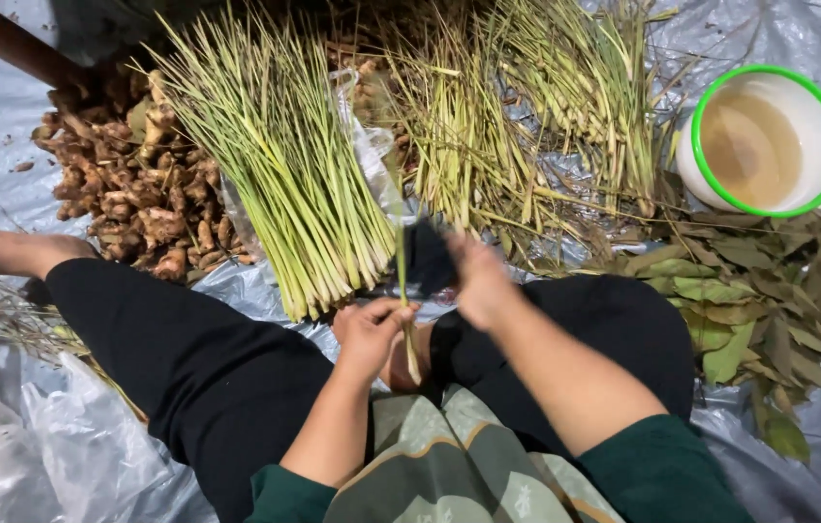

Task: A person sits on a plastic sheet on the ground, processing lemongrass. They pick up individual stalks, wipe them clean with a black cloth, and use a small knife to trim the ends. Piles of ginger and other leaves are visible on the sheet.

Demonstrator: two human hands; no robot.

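Two hands, left hand point(369, 334) and right hand point(477, 281), each grip pinching one lemongrass stalk point(402, 281) above grey plastic sheeting point(3, 126).

A floor-level produce-sorting spot: lemongrass bundles point(284, 165), ginger roots point(134, 184) and dried leaves point(759, 291) heaped on plastic sheeting point(3, 107).

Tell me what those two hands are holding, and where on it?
One lemongrass stalk. The left hand pinches its thick lower end, where the grip shuts around the base; the right hand is blurred, so its hold cannot be told.
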